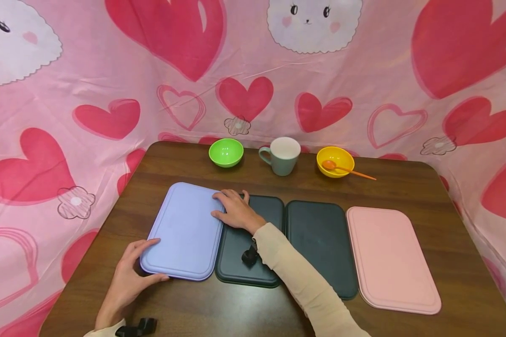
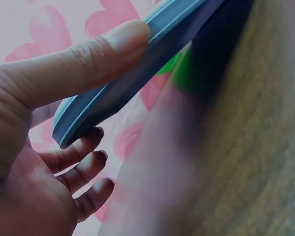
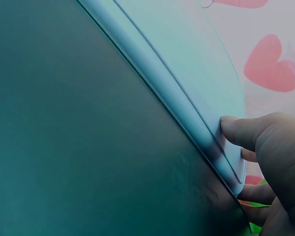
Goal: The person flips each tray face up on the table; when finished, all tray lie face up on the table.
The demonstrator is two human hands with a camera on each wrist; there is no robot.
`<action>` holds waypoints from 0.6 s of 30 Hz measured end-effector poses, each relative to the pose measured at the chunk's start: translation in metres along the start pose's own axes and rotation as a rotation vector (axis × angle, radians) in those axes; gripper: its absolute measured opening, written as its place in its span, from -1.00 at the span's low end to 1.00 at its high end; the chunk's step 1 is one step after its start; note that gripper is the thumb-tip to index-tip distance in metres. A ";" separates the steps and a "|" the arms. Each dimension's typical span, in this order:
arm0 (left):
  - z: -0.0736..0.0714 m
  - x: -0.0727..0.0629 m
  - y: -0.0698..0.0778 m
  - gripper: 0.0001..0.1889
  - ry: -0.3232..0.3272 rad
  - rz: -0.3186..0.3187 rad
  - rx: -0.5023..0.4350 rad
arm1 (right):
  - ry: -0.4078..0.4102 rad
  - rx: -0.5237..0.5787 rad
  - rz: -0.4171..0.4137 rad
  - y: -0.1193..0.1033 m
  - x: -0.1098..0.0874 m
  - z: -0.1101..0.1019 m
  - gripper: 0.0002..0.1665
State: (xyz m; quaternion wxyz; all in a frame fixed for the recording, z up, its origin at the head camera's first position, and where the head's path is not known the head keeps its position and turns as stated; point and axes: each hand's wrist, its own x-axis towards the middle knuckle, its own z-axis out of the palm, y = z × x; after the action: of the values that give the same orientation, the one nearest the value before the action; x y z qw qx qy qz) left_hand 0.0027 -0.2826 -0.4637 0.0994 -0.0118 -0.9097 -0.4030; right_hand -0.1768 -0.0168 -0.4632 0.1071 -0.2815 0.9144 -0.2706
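Note:
A lavender board (image 1: 185, 229) with rounded corners and a raised rim lies at the left of a row of boards. At its near left corner my left hand (image 1: 128, 269) grips it, thumb along the near edge and a finger on the left edge. In the left wrist view the thumb (image 2: 130, 37) presses the rim, with several fingertips below the board. My right hand (image 1: 238, 210) holds the far right corner; its thumb (image 3: 231, 129) rests on the rim. Beside that corner, a dark green board (image 1: 236, 262) lies partly under the right hand and forearm.
A second dark board (image 1: 320, 243) and a pink board (image 1: 392, 257) continue the row rightward on the brown table (image 1: 185, 304). Along the back stand a green bowl (image 1: 226, 153), a grey-green mug (image 1: 283, 161), and a yellow bowl (image 1: 335, 152) with an orange spoon (image 1: 356, 173).

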 end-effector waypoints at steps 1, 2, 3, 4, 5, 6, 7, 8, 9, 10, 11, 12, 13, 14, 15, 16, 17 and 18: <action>0.000 0.000 0.000 -0.12 0.007 0.008 -0.012 | 0.000 0.004 0.000 0.000 0.000 0.000 -0.39; 0.000 -0.001 0.000 -0.12 0.014 0.017 -0.024 | -0.001 0.006 0.001 0.000 -0.001 0.000 -0.39; 0.000 -0.001 0.000 -0.13 0.019 0.026 -0.041 | -0.001 0.011 0.001 0.000 -0.001 0.000 -0.39; 0.000 -0.001 0.000 -0.13 0.023 0.035 -0.055 | -0.002 0.017 0.002 0.000 -0.001 0.001 -0.39; 0.000 -0.001 0.001 -0.13 0.028 0.043 -0.063 | -0.003 0.020 0.003 0.001 -0.001 0.001 -0.38; 0.000 -0.001 0.001 -0.13 0.032 0.052 -0.072 | -0.004 0.020 0.004 0.001 -0.001 0.001 -0.38; 0.000 -0.001 0.002 -0.13 0.036 0.060 -0.083 | -0.006 0.023 0.005 0.001 -0.002 0.001 -0.37; 0.000 -0.001 0.002 -0.14 0.040 0.069 -0.090 | -0.007 0.026 0.005 0.001 -0.002 0.001 -0.37; 0.000 -0.001 0.003 -0.14 0.043 0.076 -0.094 | -0.006 0.030 0.004 0.001 -0.002 0.001 -0.37; -0.001 0.000 0.004 -0.14 0.046 0.083 -0.095 | -0.005 0.033 0.004 0.001 -0.003 0.001 -0.36; -0.001 0.000 0.005 -0.15 0.049 0.090 -0.098 | -0.003 0.035 0.003 0.000 -0.003 0.001 -0.36; -0.002 0.000 0.006 -0.15 0.052 0.096 -0.101 | -0.001 0.036 0.002 0.000 -0.004 0.001 -0.36; -0.002 0.000 0.007 -0.15 0.053 0.101 -0.107 | 0.003 0.036 0.001 0.000 -0.004 0.001 -0.36; -0.003 0.000 0.009 -0.15 0.053 0.105 -0.107 | 0.008 0.034 0.000 -0.001 -0.004 0.001 -0.36; -0.003 0.000 0.010 -0.16 0.053 0.109 -0.109 | 0.012 0.031 -0.001 -0.001 -0.005 0.001 -0.36; -0.004 0.000 0.011 -0.16 0.053 0.114 -0.112 | 0.017 0.026 -0.002 -0.002 -0.005 0.001 -0.36; -0.004 0.000 0.013 -0.16 0.052 0.119 -0.116 | 0.020 0.022 -0.003 -0.002 -0.005 0.001 -0.36; -0.005 0.000 0.014 -0.16 0.051 0.123 -0.122 | 0.022 0.017 -0.004 -0.003 -0.006 0.001 -0.36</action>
State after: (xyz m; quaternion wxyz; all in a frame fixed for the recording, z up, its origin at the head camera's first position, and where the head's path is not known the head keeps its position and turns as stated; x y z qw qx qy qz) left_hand 0.0045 -0.2766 -0.4505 0.1465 -0.0635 -0.8782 -0.4509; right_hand -0.1705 -0.0158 -0.4618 0.0991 -0.2793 0.9126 -0.2818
